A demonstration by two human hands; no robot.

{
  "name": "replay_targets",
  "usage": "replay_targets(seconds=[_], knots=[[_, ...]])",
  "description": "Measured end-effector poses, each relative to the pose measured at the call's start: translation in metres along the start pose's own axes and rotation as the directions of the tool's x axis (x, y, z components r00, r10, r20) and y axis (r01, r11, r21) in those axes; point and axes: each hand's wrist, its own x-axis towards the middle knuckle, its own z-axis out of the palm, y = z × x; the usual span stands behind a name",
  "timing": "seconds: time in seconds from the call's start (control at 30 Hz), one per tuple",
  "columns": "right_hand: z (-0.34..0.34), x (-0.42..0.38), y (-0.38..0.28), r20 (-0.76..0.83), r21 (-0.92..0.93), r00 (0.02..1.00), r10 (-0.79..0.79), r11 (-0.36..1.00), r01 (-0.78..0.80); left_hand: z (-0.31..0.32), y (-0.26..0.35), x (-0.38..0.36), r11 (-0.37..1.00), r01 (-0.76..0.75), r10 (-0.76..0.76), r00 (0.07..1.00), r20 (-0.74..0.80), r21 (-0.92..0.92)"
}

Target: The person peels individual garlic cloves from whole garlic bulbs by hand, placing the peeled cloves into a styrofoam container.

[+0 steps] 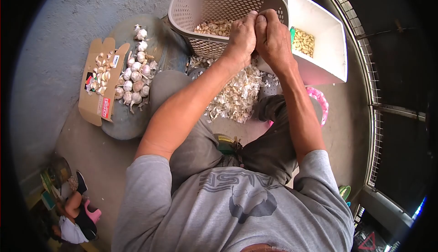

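Observation:
My left hand (242, 35) and my right hand (273, 37) meet over the front rim of a grey-brown perforated basket (207, 46). Both are closed, fingers curled and thumbs side by side; whatever lies between them is hidden. Inside the basket is a heap of garlic cloves (213, 27), partly covered by my left hand. Just right of my right hand, a white foam box (325, 46) holds paler peeled cloves (303, 43) and a green item (292, 34) at its near side. Below my hands, a pile of garlic skins (237, 94) covers the floor between my feet.
On the left, a round grey surface (123, 129) bears whole garlic bulbs (136, 75) and an opened cardboard box (91, 103) with loose cloves (103, 74). A pink patterned item (320, 102) is beside my right leg. Another person (75, 218) sits at lower left. Metal grating (372, 69) runs along the right.

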Motion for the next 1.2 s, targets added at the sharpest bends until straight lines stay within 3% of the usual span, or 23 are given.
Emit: replay_targets(seconds=[0.13, 0.27, 0.4, 0.47, 0.53, 0.63, 0.67, 0.7, 0.77, 0.87, 0.97, 1.03, 1.07, 1.13, 1.2], knots=[[-0.004, 0.001, -0.008, 0.023, -0.112, 0.994, -0.106, 0.988, 0.108, 0.0, 0.001, -0.006, 0.94, 0.201, -0.198, 0.979, 0.038, -0.277], [-0.009, 0.0, -0.014, 0.106, -0.198, 0.974, -0.198, 0.956, 0.216, 0.003, 0.012, -0.011, 0.887, 0.31, -0.333, 0.943, -0.009, -0.341], [-0.016, -0.007, -0.015, 0.156, -0.188, 0.935, -0.317, 0.92, 0.343, -0.02, 0.007, -0.015, 0.924, 0.349, -0.326, 0.933, 0.154, -0.156], [-0.02, -0.015, -0.017, 0.138, -0.045, 0.966, -0.218, 0.973, 0.226, -0.023, 0.01, -0.018, 0.922, 0.383, -0.36, 0.904, 0.232, -0.06], [-0.025, -0.022, -0.008, 0.182, 0.049, 0.98, -0.081, 0.996, 0.073, -0.022, 0.014, -0.017, 0.933, 0.36, -0.356, 0.906, 0.228, 0.025], [-0.038, -0.02, -0.008, 0.15, 0.056, 0.94, -0.307, 0.952, 0.302, -0.014, 0.025, -0.016, 0.897, 0.442, -0.441, 0.893, 0.092, 0.011], [-0.047, -0.02, -0.012, 0.293, 0.012, 0.936, -0.193, 0.98, 0.198, -0.012, 0.027, -0.015, 0.896, 0.443, -0.442, 0.894, 0.072, 0.005], [-0.047, -0.02, -0.009, 0.258, 0.028, 0.938, -0.233, 0.972, 0.234, -0.011, 0.029, -0.014, 0.896, 0.444, -0.443, 0.895, 0.049, 0.002], [-0.042, -0.022, -0.004, 0.181, 0.061, 0.935, -0.305, 0.952, 0.299, -0.01, 0.027, -0.015, 0.91, 0.414, -0.415, 0.908, 0.064, 0.027], [-0.043, -0.021, -0.002, 0.214, 0.165, 0.959, -0.187, 0.974, 0.153, -0.021, 0.014, -0.011, 0.92, 0.39, -0.387, 0.896, 0.216, 0.031], [-0.047, -0.02, -0.001, 0.232, 0.283, 0.972, 0.026, 0.955, -0.093, -0.019, 0.004, -0.009, 0.93, 0.343, -0.362, 0.918, 0.165, 0.13], [-0.046, -0.018, 0.0, 0.211, 0.416, 0.971, 0.112, 0.889, -0.192, -0.011, 0.009, -0.017, 0.943, 0.204, -0.252, 0.953, 0.167, 0.262], [-0.039, -0.017, 0.007, 0.154, 0.444, 0.984, 0.09, 0.883, -0.15, -0.009, 0.005, -0.016, 0.945, 0.128, -0.178, 0.974, 0.143, 0.301], [-0.036, -0.016, 0.012, 0.182, 0.504, 0.967, 0.179, 0.828, -0.248, -0.009, 0.002, -0.013, 0.914, -0.051, -0.019, 0.986, 0.167, 0.403], [-0.031, -0.016, 0.016, 0.198, 0.593, 0.952, 0.233, 0.745, -0.306, -0.006, 0.0, -0.007, 0.833, -0.277, 0.225, 0.96, 0.164, 0.479]])
